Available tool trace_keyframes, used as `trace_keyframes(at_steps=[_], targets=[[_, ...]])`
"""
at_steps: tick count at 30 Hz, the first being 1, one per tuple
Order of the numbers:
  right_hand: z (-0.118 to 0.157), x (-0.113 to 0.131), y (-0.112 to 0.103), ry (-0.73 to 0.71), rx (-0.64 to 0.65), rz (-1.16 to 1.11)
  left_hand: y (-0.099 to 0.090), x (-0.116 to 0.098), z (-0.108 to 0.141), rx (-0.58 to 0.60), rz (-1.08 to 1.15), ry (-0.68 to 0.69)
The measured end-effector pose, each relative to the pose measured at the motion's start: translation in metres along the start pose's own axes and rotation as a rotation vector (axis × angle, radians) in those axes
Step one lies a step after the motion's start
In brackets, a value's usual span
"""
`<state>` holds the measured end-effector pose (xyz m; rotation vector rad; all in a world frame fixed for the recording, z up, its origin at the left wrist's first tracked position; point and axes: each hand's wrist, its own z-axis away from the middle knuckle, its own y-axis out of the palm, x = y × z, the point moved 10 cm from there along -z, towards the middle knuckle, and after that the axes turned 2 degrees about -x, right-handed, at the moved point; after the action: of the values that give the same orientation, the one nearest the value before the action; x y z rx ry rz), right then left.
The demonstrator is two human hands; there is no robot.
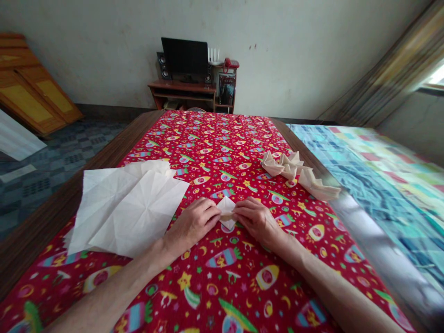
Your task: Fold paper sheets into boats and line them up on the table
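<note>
A small piece of folded white paper [227, 205] lies between my hands at the middle of the red patterned cloth [208, 296]. My left hand [198, 216] pinches its left corner, fingers closed. On the opposite side my right hand [257, 219] grips the right corner with its fingers pressed together. The paper is roughly diamond-shaped, with a raised flap across its middle. Both fingertips hide its side corners. Left of my left hand, large creased sheets of white paper [138, 208] lie in an overlapping pile.
Several folded paper pieces [287, 165] stand in a row at the right of the cloth. Beyond the table's right edge is a bed [374, 185] with a patterned cover. A desk [183, 88] with a monitor [185, 55] stands against the far wall. A wooden cabinet [34, 88] is at left.
</note>
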<state>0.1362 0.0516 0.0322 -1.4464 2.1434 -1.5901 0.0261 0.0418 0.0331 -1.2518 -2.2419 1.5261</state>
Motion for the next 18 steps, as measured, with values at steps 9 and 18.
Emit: trace_keyframes(at_steps=[9,18], targets=[[-0.005,-0.016,0.002,0.206,0.001,0.008,0.002,0.025,0.0,-0.042,0.041,-0.233],[-0.011,-0.014,0.003,0.246,0.039,0.232,0.007,0.025,-0.005,0.083,-0.198,-0.32]])
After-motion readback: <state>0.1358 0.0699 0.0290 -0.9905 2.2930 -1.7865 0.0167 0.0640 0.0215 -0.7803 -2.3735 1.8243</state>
